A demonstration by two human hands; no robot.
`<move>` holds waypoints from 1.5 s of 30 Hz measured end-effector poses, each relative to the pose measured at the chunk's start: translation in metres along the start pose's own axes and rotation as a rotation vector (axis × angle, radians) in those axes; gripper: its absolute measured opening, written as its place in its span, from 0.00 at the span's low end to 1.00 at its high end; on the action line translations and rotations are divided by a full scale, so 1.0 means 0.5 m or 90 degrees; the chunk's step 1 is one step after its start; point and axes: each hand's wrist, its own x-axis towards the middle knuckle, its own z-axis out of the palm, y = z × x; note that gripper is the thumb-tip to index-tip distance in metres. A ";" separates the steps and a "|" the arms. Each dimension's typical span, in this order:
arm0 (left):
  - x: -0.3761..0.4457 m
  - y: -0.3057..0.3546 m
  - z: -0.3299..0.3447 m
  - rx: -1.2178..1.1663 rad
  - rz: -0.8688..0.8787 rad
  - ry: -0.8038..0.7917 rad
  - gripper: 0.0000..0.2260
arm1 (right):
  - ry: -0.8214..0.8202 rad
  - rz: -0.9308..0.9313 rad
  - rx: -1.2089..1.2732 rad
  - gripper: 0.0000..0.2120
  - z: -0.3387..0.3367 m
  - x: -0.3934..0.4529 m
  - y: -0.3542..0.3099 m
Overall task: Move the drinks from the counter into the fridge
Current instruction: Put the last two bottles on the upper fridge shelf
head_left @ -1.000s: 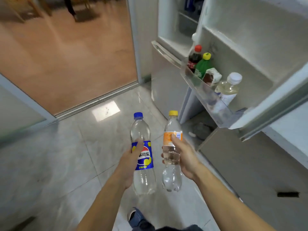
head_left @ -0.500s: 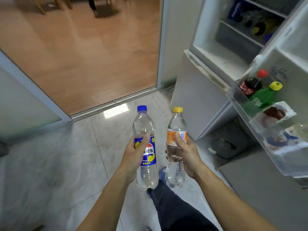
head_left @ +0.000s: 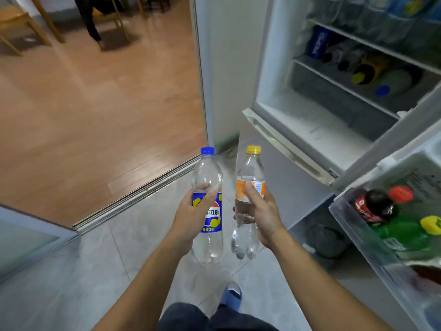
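Observation:
My left hand (head_left: 191,218) grips a clear bottle with a blue cap and blue label (head_left: 207,173), held upright. Beside it, my right hand (head_left: 262,216) grips a clear bottle with a yellow cap and orange label (head_left: 250,168), also upright. Both are held over the tiled floor, just left of the open fridge (head_left: 310,125). Its inner shelves (head_left: 346,89) hold several lying bottles. The open fridge door's shelf (head_left: 358,237) at the right carries a dark cola bottle with a red cap (head_left: 374,206) and a green bottle with a yellow cap (head_left: 405,232).
A sliding-door track (head_left: 133,194) separates the grey tiles from a wooden floor with chairs (head_left: 14,22) at the far left. A closed lower fridge door (head_left: 286,177) stands right behind the bottles. My foot in a blue slipper (head_left: 232,295) is below.
I have stepped closer to the fridge and the view has lifted, bringing its inner shelves into sight. Both hands hold the same bottles, now nearer the fridge.

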 end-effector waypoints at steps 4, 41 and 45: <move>0.118 0.049 0.060 0.016 -0.009 -0.061 0.11 | 0.066 -0.012 0.047 0.14 -0.027 0.082 -0.055; 0.560 0.711 0.848 -0.029 0.489 -0.602 0.32 | 0.880 -0.579 -0.026 0.25 -0.380 0.462 -0.822; 0.542 0.681 0.911 -0.037 0.518 -0.567 0.34 | 0.859 -0.574 0.002 0.24 -0.424 0.487 -0.833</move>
